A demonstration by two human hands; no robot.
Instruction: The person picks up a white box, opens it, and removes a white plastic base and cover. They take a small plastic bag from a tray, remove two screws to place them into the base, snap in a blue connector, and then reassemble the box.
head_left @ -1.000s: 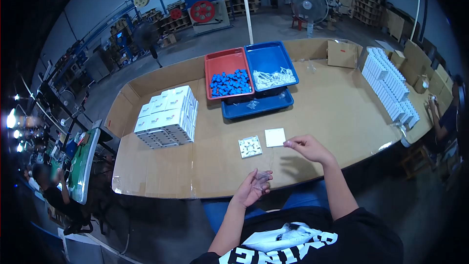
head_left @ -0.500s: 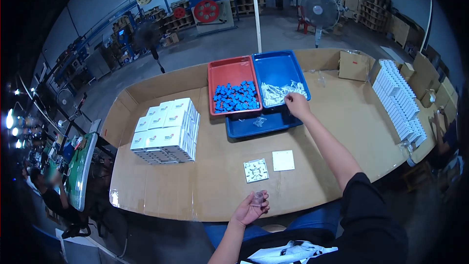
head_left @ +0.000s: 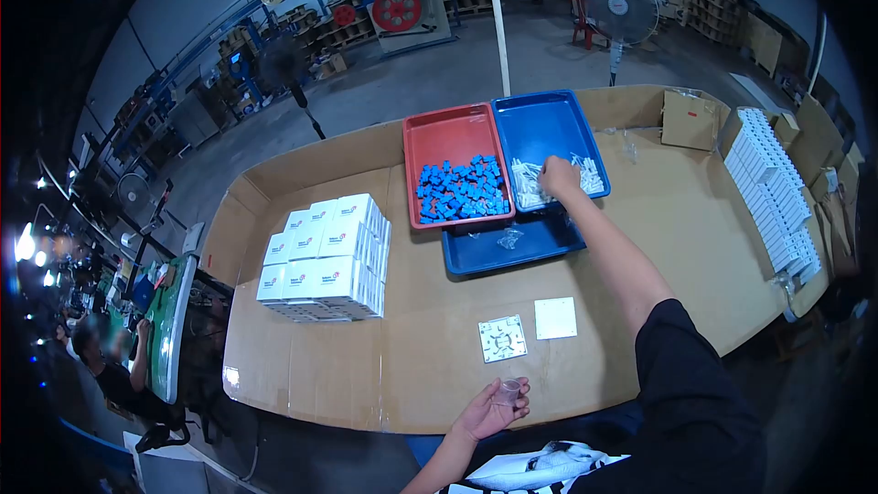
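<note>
In my left hand (head_left: 491, 413), close to the table's front edge, a small see-through plastic cup (head_left: 508, 392) is gripped upright between fingers and thumb. My right hand (head_left: 560, 178) reaches into the blue tray (head_left: 541, 123), fingers bent down among the slim white pieces (head_left: 528, 185). Its fingertips are hidden, so what they pinch does not show. Between my hands lie an opened white square box base (head_left: 502, 339) with moulded fittings inside and a flat white square cover (head_left: 555, 318).
A red tray (head_left: 453, 133) of blue connectors (head_left: 462, 187) adjoins the blue one. Both rest over another blue tray (head_left: 476, 256) holding crumpled plastic. White boxes (head_left: 325, 261) are stacked left; white parts (head_left: 768, 192) stand in rows right. Another person (head_left: 114, 370) sits far left.
My right hand has moved from the tray's near right edge inward, down among the white pieces. My left hand still holds the cup. The whole view has shifted slightly.
</note>
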